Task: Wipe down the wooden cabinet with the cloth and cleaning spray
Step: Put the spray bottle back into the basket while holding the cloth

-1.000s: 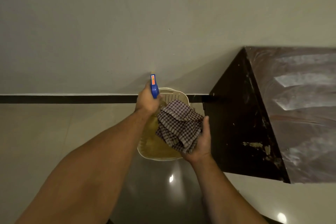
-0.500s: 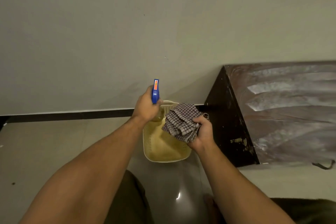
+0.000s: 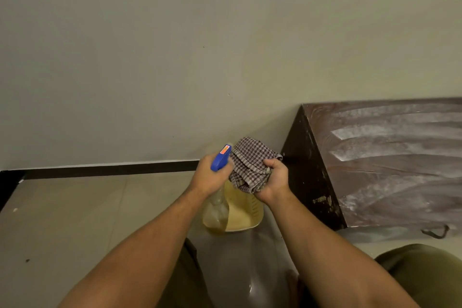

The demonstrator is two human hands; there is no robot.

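Gripping one spray bottle by its neck, the left hand holds the blue nozzle just beside one checked cloth, which the right hand clutches in a bunch. Both hang above one cream basket on the floor, left of the one dark wooden cabinet, whose top is streaked white. Against half a second ago, cloth and nozzle are closer together, and the bottle's clear body now shows below the left hand.
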